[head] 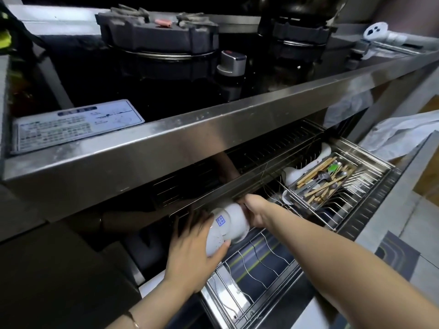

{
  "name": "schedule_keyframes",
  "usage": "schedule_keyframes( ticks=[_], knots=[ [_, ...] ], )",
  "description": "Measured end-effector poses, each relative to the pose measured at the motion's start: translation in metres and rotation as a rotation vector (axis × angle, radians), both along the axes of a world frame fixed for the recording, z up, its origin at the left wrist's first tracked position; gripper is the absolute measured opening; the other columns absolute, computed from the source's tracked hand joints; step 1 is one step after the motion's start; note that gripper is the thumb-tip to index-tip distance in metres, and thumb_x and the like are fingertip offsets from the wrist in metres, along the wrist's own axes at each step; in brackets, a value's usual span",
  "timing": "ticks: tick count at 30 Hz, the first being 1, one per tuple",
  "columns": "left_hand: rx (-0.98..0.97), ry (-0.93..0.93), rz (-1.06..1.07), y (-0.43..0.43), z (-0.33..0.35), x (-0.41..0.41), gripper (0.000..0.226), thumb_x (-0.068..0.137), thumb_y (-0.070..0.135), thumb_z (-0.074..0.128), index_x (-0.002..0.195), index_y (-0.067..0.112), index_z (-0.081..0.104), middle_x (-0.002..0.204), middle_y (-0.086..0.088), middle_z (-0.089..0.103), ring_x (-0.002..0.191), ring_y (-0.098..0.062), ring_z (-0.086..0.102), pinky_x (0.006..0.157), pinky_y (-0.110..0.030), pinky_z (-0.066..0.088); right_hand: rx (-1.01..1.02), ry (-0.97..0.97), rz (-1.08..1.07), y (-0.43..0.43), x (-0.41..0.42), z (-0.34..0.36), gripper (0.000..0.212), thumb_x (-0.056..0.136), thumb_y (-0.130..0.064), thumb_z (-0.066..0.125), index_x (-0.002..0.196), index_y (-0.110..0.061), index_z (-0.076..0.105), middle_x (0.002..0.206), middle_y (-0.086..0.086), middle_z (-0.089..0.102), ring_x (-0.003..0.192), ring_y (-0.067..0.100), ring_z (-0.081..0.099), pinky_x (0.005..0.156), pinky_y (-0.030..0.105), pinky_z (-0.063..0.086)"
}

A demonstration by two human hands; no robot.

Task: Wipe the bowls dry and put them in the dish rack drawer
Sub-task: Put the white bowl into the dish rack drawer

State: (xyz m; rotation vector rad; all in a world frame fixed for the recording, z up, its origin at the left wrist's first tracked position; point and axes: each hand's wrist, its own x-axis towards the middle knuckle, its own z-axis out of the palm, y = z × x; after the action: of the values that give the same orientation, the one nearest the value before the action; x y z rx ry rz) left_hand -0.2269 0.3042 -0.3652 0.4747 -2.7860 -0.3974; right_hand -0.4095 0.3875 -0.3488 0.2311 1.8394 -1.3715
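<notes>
A stack of white bowls [228,224], lying on its side with a blue mark on the base, is held between both hands at the left end of the pulled-out dish rack drawer [370,214]. My left hand [197,245] cups the stack from below and from the left, the thumb pressed on the rim. My right hand [256,212] grips the stack's far side. The stack is just above the wire rack, under the stove's steel front edge.
A steel cutlery tray [325,181] with chopsticks and spoons sits in the drawer's right part, white dishes [294,174] behind it. A lower wire rack [249,264] lies below the hands. The gas stove [159,39] with its knob [231,62] is above.
</notes>
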Motion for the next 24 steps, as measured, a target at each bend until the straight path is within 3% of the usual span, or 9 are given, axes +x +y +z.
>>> schedule_keyframes(
  ticks=[4, 7, 10, 14, 20, 24],
  knots=[
    [-0.005, -0.015, 0.003, 0.000, -0.002, 0.000, 0.058, 0.083, 0.064, 0.036, 0.122, 0.028, 0.060, 0.121, 0.009, 0.065, 0.122, -0.022, 0.056, 0.107, -0.041, 0.018, 0.014, 0.010, 0.043, -0.008, 0.009, -0.008, 0.022, 0.097, -0.006, 0.042, 0.083, -0.005, 0.059, 0.086, 0.015, 0.066, 0.071, 0.027, 0.058, 0.067, 0.034, 0.050],
    [-0.009, -0.023, 0.009, -0.001, -0.004, 0.000, 0.058, 0.084, 0.065, 0.035, 0.121, 0.029, 0.060, 0.122, 0.009, 0.064, 0.122, -0.021, 0.056, 0.109, -0.040, 0.017, 0.028, 0.019, 0.064, -0.011, 0.015, -0.010, 0.021, 0.096, -0.007, 0.044, 0.082, -0.004, 0.060, 0.086, 0.015, 0.065, 0.071, 0.026, 0.060, 0.068, 0.034, 0.051],
    [-0.016, -0.030, 0.009, -0.001, -0.005, -0.001, 0.058, 0.084, 0.064, 0.035, 0.120, 0.026, 0.061, 0.122, 0.008, 0.064, 0.119, -0.021, 0.057, 0.108, -0.041, 0.019, 0.018, 0.032, 0.061, -0.015, 0.019, -0.012, 0.017, 0.094, -0.008, 0.048, 0.098, -0.002, 0.064, 0.105, 0.020, 0.068, 0.089, 0.032, 0.064, 0.086, 0.045, 0.052],
    [-0.016, 0.001, 0.012, -0.002, -0.005, -0.001, 0.058, 0.084, 0.061, 0.037, 0.121, 0.024, 0.062, 0.122, 0.006, 0.065, 0.114, -0.021, 0.060, 0.105, -0.039, 0.022, -0.011, 0.048, 0.094, -0.017, 0.025, -0.011, 0.018, 0.095, -0.006, 0.047, 0.083, -0.006, 0.061, 0.089, 0.015, 0.065, 0.076, 0.029, 0.061, 0.077, 0.038, 0.052],
    [-0.001, 0.004, 0.020, -0.003, -0.005, -0.002, 0.059, 0.083, 0.060, 0.037, 0.123, 0.023, 0.060, 0.123, 0.006, 0.064, 0.108, -0.018, 0.062, 0.099, -0.037, 0.039, -0.064, 0.038, 0.194, -0.015, 0.023, -0.006, 0.009, 0.095, -0.012, 0.053, 0.094, -0.006, 0.060, 0.093, 0.012, 0.064, 0.080, 0.025, 0.061, 0.072, 0.033, 0.051],
    [-0.028, -0.007, 0.014, -0.003, -0.004, -0.002, 0.057, 0.082, 0.056, 0.039, 0.122, 0.022, 0.061, 0.120, 0.004, 0.066, 0.105, -0.018, 0.064, 0.094, -0.040, 0.047, -0.056, 0.046, 0.297, -0.008, 0.023, 0.004, 0.014, 0.096, -0.013, 0.051, 0.084, -0.015, 0.056, 0.082, 0.001, 0.062, 0.073, 0.014, 0.058, 0.063, 0.028, 0.048]
  ],
)
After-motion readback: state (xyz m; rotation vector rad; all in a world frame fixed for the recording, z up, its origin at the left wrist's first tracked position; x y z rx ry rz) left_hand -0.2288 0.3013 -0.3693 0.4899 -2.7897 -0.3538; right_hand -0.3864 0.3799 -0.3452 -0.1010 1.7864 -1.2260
